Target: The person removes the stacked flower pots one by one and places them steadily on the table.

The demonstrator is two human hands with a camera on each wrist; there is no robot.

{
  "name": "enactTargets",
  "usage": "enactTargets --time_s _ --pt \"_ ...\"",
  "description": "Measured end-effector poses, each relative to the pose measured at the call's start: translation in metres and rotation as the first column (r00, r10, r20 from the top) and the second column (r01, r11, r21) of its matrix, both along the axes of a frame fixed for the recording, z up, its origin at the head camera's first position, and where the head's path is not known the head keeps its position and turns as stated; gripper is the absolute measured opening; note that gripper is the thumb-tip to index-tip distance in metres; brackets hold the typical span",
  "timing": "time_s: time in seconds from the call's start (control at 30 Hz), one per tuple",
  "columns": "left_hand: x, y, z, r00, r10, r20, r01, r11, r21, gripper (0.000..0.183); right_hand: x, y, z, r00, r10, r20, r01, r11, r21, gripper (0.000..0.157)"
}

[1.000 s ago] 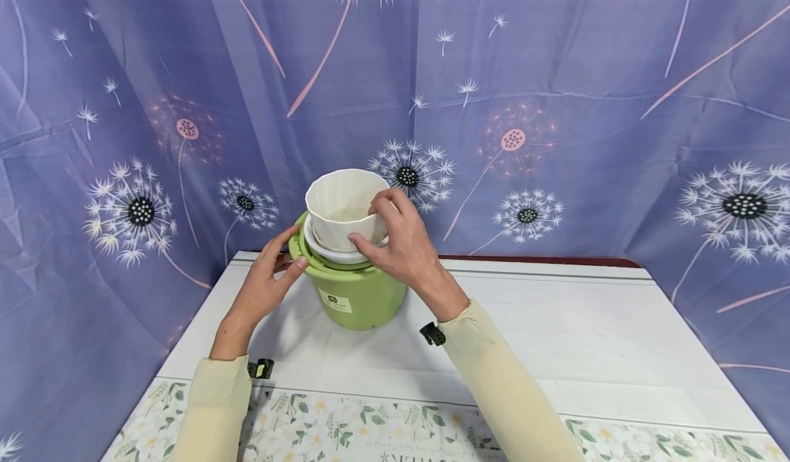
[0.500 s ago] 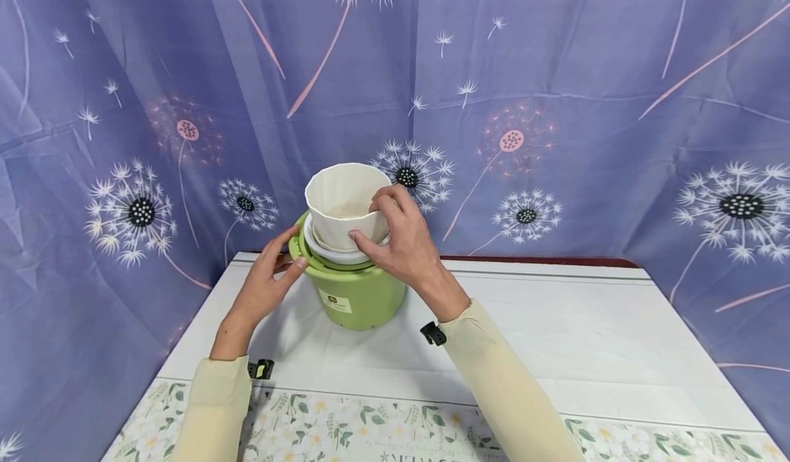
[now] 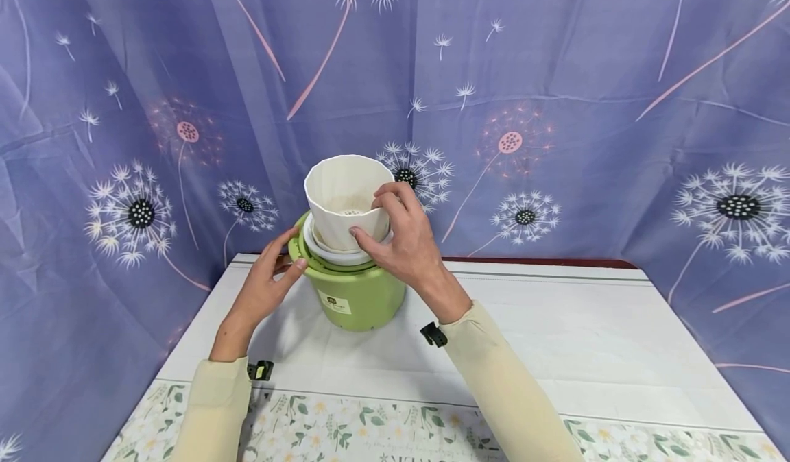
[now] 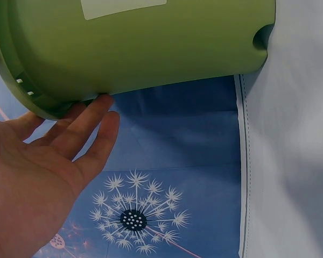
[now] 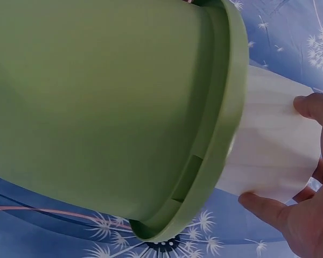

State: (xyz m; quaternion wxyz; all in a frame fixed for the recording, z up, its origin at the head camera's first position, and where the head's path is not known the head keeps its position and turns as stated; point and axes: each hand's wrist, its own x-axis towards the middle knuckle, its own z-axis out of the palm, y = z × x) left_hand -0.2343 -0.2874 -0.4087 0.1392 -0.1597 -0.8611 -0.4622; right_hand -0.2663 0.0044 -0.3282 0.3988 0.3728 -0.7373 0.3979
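In the head view, a white fluted flower pot (image 3: 345, 229) rises out of a white round pot rim (image 3: 316, 248), nested in a larger green flower pot (image 3: 364, 297). My right hand (image 3: 407, 236) pinches the white fluted pot's rim, thumb outside and fingers over the inner side. Small drain holes show in its floor. My left hand (image 3: 265, 280) holds the green pot's rim at the left, thumb on the near side. In the left wrist view, the left fingers (image 4: 81, 126) lie under that rim. The lower part of the fluted pot is hidden inside the nest.
The green pot stands on a table with a white cloth (image 3: 555, 325), floral along the near edge. A purple dandelion-print curtain (image 3: 524, 51) hangs close behind and at both sides. A dark red table edge (image 3: 543, 262) shows at the back.
My right hand has raised the white fluted pot a little, so more of its wall and its floor holes show. The left hand and green pot have stayed in place.
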Motion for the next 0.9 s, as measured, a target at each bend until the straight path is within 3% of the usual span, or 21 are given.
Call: enactTargets --time_s 0.9 --pt "-0.001 0.000 0.000 1.000 0.004 0.001 -0.004 1.000 0.003 0.066 0.010 0.008 0.014 0.999 0.022 -0.033 -0.025 0.997 -0.076 0.035"
